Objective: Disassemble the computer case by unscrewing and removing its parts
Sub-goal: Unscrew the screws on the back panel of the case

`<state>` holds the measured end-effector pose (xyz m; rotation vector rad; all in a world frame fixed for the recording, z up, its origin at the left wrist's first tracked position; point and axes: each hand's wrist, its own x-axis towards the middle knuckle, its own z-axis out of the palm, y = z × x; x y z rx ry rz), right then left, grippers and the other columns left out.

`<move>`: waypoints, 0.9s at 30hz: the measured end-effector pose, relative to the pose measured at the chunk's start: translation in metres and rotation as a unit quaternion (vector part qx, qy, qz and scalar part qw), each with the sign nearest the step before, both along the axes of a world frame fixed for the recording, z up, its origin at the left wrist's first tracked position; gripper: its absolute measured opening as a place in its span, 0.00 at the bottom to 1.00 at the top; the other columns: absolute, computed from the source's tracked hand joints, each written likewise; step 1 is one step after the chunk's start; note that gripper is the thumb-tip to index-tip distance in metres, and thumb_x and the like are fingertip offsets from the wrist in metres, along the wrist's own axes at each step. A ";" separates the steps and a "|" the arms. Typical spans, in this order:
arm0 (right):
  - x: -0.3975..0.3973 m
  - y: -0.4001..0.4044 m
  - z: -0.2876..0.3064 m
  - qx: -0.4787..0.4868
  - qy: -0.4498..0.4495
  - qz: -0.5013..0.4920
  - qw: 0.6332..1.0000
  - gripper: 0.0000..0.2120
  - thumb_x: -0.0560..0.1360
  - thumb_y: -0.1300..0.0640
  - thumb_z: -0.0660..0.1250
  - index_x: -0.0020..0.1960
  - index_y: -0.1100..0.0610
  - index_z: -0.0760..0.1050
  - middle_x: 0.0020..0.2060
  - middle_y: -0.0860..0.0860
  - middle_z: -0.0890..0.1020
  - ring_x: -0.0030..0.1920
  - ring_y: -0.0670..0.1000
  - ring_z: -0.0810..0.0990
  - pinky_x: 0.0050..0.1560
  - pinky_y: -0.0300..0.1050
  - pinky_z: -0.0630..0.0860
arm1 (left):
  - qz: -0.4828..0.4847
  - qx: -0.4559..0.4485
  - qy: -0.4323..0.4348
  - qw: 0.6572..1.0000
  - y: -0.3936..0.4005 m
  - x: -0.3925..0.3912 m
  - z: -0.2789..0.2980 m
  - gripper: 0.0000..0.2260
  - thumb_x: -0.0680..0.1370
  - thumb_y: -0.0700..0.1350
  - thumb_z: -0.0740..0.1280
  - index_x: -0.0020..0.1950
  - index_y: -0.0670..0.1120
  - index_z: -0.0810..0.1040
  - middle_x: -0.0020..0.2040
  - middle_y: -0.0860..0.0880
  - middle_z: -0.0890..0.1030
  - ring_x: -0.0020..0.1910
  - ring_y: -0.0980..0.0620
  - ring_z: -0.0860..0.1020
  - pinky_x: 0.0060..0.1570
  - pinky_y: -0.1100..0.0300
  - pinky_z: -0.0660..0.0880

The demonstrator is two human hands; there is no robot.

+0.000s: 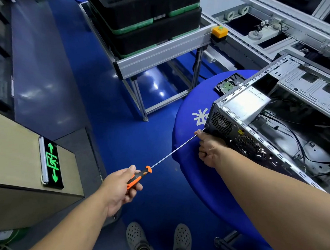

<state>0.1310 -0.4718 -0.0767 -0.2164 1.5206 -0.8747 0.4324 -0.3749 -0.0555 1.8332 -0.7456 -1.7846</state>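
An open grey computer case (pixel 272 119) lies on a round table with a blue cloth (pixel 190 145). A silver power supply (pixel 246 104) sits inside its near corner. My left hand (pixel 117 189) grips the orange and black handle of a long screwdriver (pixel 137 178). Its thin shaft runs up and right to the case's rear corner, where the tip meets the panel beside the fan grille (pixel 221 123). My right hand (pixel 210 149) rests against the case's rear panel, and its fingertips pinch the shaft close to the tip.
A removed drive (pixel 229 83) lies on the blue cloth behind the case. An aluminium rack with stacked black trays (pixel 147 21) stands at the back. A conveyor line (pixel 263 24) runs along the right. A cabinet with a green exit sign (pixel 51 162) stands at the left. My shoes (pixel 159 240) are below.
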 end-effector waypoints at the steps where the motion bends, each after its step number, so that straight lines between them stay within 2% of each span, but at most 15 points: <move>1: 0.001 0.000 -0.001 0.000 0.003 -0.003 1.000 0.11 0.81 0.45 0.68 0.45 0.50 0.80 0.32 0.44 0.68 0.26 0.45 0.57 0.20 0.36 0.57 | 0.000 -0.011 0.002 1.000 0.001 -0.001 -0.001 0.15 0.85 0.56 0.66 0.58 0.46 0.83 0.41 0.43 0.83 0.31 0.51 0.75 0.28 0.60 0.68; 4: 0.002 -0.002 -0.002 0.003 0.012 -0.007 1.000 0.11 0.81 0.45 0.68 0.44 0.49 0.80 0.32 0.44 0.68 0.28 0.45 0.59 0.19 0.36 0.58 | -0.029 -0.093 -0.067 0.993 0.005 -0.002 0.000 0.09 0.80 0.48 0.74 0.59 0.49 0.81 0.50 0.44 0.82 0.36 0.50 0.79 0.32 0.59 0.72; 7: 0.004 -0.004 -0.003 0.008 0.021 -0.013 1.000 0.11 0.80 0.44 0.69 0.44 0.49 0.81 0.32 0.45 0.68 0.28 0.46 0.59 0.19 0.37 0.58 | -0.093 -0.151 -0.150 0.973 0.010 0.003 -0.002 0.14 0.77 0.42 0.77 0.59 0.55 0.79 0.53 0.47 0.82 0.47 0.47 0.83 0.46 0.55 0.80; 9: 0.004 -0.005 -0.004 0.007 0.020 -0.015 1.000 0.10 0.80 0.44 0.69 0.45 0.49 0.81 0.32 0.45 0.68 0.29 0.45 0.59 0.18 0.36 0.58 | -0.103 -0.161 -0.169 0.967 0.012 0.006 -0.003 0.16 0.76 0.40 0.77 0.58 0.56 0.79 0.54 0.49 0.83 0.51 0.47 0.83 0.52 0.54 0.80; 13: 0.004 -0.005 -0.004 0.011 0.022 -0.013 1.000 0.09 0.79 0.44 0.70 0.50 0.49 0.81 0.33 0.45 0.67 0.29 0.46 0.59 0.20 0.37 0.59 | -0.040 -0.150 -0.140 0.978 0.016 0.010 -0.004 0.15 0.77 0.36 0.75 0.58 0.53 0.80 0.52 0.47 0.84 0.44 0.48 0.82 0.40 0.56 0.77; 15: 0.002 -0.005 -0.005 0.011 0.020 -0.012 1.000 0.09 0.79 0.44 0.71 0.48 0.49 0.81 0.32 0.45 0.66 0.28 0.46 0.59 0.20 0.37 0.59 | -0.003 -0.142 -0.107 0.984 0.017 0.010 -0.005 0.13 0.78 0.34 0.73 0.58 0.49 0.81 0.49 0.43 0.86 0.40 0.48 0.82 0.35 0.57 0.76; 19: -0.001 -0.003 -0.006 0.003 0.007 -0.021 1.000 0.09 0.79 0.47 0.72 0.43 0.50 0.80 0.28 0.44 0.67 0.21 0.44 0.58 0.20 0.38 0.56 | 0.022 -0.127 -0.071 0.989 0.018 0.010 -0.006 0.10 0.80 0.35 0.72 0.59 0.46 0.82 0.48 0.44 0.87 0.39 0.49 0.84 0.34 0.57 0.76; 23: -0.003 -0.002 -0.008 -0.001 -0.005 -0.027 1.000 0.08 0.79 0.48 0.72 0.45 0.51 0.80 0.18 0.42 0.70 0.21 0.44 0.56 0.21 0.38 0.55 | 0.051 -0.091 -0.024 0.994 0.018 0.010 -0.009 0.08 0.81 0.36 0.71 0.60 0.43 0.82 0.49 0.42 0.87 0.38 0.50 0.83 0.33 0.59 0.74; 27: -0.003 -0.003 -0.010 -0.002 -0.010 -0.025 1.000 0.07 0.79 0.48 0.72 0.45 0.51 0.80 0.17 0.42 0.69 0.21 0.44 0.55 0.21 0.37 0.54 | 0.068 -0.043 0.024 0.996 0.017 0.008 -0.009 0.09 0.84 0.43 0.68 0.62 0.41 0.82 0.46 0.41 0.87 0.35 0.51 0.81 0.31 0.61 0.72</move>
